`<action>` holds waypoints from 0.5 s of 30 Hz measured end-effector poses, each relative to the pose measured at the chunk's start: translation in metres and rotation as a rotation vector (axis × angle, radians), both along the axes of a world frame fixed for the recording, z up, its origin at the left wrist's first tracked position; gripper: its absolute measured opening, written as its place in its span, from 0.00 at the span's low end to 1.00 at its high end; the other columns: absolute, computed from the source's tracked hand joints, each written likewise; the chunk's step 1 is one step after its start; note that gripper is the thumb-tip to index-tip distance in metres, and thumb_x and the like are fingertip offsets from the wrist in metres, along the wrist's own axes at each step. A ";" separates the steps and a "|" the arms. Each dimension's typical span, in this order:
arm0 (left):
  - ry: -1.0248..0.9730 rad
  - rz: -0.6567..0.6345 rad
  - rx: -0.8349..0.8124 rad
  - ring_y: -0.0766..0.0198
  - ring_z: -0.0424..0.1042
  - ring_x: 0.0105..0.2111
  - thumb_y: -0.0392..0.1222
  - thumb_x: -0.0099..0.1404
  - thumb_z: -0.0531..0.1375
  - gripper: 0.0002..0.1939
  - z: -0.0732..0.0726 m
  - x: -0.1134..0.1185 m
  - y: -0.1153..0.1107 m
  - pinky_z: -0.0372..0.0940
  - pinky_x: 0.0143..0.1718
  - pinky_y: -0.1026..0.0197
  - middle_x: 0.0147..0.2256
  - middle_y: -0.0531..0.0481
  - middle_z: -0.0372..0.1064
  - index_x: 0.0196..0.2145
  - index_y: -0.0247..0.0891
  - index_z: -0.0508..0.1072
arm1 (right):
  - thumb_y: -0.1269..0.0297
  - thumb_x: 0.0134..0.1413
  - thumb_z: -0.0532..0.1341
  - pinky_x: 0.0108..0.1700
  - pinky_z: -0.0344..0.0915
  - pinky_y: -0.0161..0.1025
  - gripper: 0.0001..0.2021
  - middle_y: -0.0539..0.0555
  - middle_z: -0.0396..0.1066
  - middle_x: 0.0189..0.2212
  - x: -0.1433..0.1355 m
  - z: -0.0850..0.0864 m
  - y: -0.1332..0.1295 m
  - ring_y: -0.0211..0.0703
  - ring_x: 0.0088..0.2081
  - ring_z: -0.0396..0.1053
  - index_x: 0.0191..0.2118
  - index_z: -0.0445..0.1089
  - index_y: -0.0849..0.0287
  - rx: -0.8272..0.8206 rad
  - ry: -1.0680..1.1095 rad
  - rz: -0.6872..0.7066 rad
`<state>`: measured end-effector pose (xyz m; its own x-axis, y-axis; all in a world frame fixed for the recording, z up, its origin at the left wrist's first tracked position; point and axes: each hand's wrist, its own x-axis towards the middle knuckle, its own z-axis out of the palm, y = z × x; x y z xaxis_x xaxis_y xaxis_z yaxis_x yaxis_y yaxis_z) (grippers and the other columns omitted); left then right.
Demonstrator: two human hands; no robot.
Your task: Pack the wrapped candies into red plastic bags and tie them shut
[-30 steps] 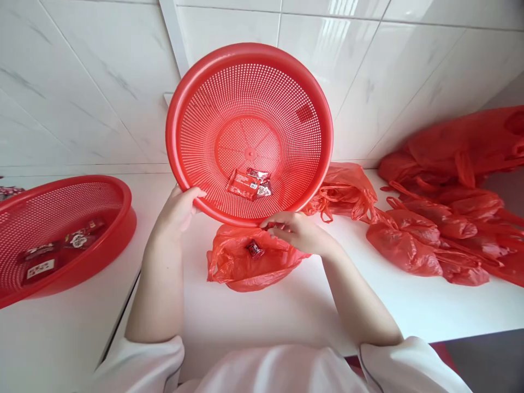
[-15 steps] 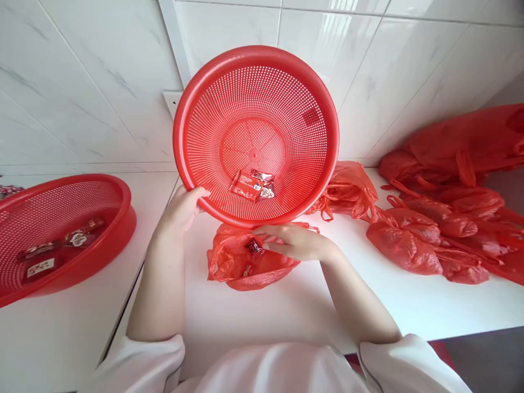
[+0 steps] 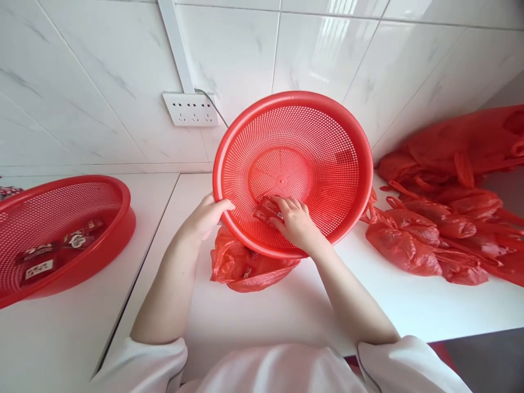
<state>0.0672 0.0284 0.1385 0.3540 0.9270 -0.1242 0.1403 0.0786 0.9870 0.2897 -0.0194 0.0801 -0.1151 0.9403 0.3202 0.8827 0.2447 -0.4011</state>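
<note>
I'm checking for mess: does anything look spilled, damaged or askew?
Nothing looks spilled or damaged. The held basket is tilted, but the left hand grips it while the right hand is at a packet inside, so that seems deliberate.

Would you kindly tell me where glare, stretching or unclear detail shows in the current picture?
Head view: streaky glare on the glossy white marbled wall tiles; same view: leftmost red perforated plastic basket looks stretched towards the edge; same view: print on the shiny red packet by the right hand, unreadable.
</note>
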 end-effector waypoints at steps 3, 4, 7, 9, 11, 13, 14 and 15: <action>0.012 -0.048 -0.008 0.59 0.70 0.31 0.40 0.54 0.58 0.06 -0.002 0.005 -0.001 0.66 0.32 0.57 0.31 0.48 0.69 0.30 0.37 0.69 | 0.63 0.57 0.59 0.57 0.54 0.60 0.27 0.65 0.69 0.50 0.000 -0.005 0.002 0.59 0.55 0.64 0.61 0.58 0.64 -0.090 -0.022 -0.014; 0.018 -0.050 -0.010 0.59 0.70 0.31 0.40 0.54 0.58 0.06 -0.002 0.005 0.000 0.66 0.32 0.57 0.31 0.48 0.69 0.30 0.37 0.69 | 0.63 0.56 0.60 0.55 0.56 0.59 0.27 0.65 0.70 0.49 0.001 -0.004 0.002 0.58 0.54 0.65 0.61 0.58 0.64 -0.106 -0.003 -0.005; 0.042 -0.029 -0.010 0.59 0.70 0.30 0.41 0.53 0.58 0.06 -0.001 0.004 0.001 0.66 0.32 0.56 0.31 0.48 0.70 0.30 0.37 0.69 | 0.69 0.54 0.60 0.49 0.65 0.46 0.24 0.59 0.72 0.45 0.002 -0.002 0.001 0.49 0.46 0.70 0.58 0.62 0.59 -0.087 0.157 0.061; 0.052 -0.022 -0.009 0.59 0.70 0.30 0.41 0.53 0.58 0.07 -0.001 0.003 0.001 0.66 0.32 0.56 0.32 0.47 0.70 0.31 0.37 0.69 | 0.69 0.56 0.58 0.43 0.67 0.40 0.18 0.55 0.73 0.40 0.002 0.001 0.002 0.42 0.39 0.72 0.53 0.67 0.56 -0.031 0.312 0.086; 0.050 -0.026 -0.009 0.59 0.70 0.30 0.41 0.53 0.58 0.07 -0.001 0.003 0.001 0.65 0.32 0.57 0.32 0.47 0.71 0.31 0.37 0.70 | 0.67 0.59 0.56 0.44 0.69 0.39 0.12 0.53 0.74 0.39 0.001 0.005 0.002 0.42 0.39 0.73 0.47 0.70 0.56 0.058 0.435 0.058; 0.038 -0.034 -0.008 0.59 0.70 0.31 0.40 0.53 0.58 0.07 -0.001 0.003 0.001 0.65 0.31 0.58 0.32 0.46 0.71 0.31 0.37 0.71 | 0.66 0.63 0.52 0.50 0.67 0.42 0.12 0.55 0.73 0.45 0.002 0.009 0.002 0.43 0.46 0.72 0.48 0.70 0.56 0.154 0.481 0.046; 0.032 -0.036 -0.006 0.59 0.70 0.31 0.40 0.52 0.58 0.08 -0.001 0.003 0.001 0.65 0.30 0.58 0.32 0.46 0.71 0.31 0.36 0.71 | 0.66 0.64 0.50 0.54 0.65 0.43 0.14 0.56 0.71 0.50 0.005 0.010 0.002 0.44 0.51 0.69 0.50 0.69 0.55 0.187 0.470 0.056; 0.027 -0.038 -0.005 0.59 0.70 0.31 0.40 0.52 0.58 0.08 -0.002 0.003 0.001 0.65 0.29 0.59 0.32 0.47 0.71 0.32 0.36 0.72 | 0.67 0.65 0.49 0.57 0.62 0.44 0.15 0.56 0.69 0.54 0.008 0.012 0.002 0.44 0.55 0.66 0.52 0.68 0.55 0.201 0.439 0.073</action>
<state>0.0702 0.0295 0.1369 0.3853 0.9123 -0.1386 0.1700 0.0774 0.9824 0.2977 -0.0177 0.0920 0.0081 0.8493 0.5279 0.6182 0.4107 -0.6702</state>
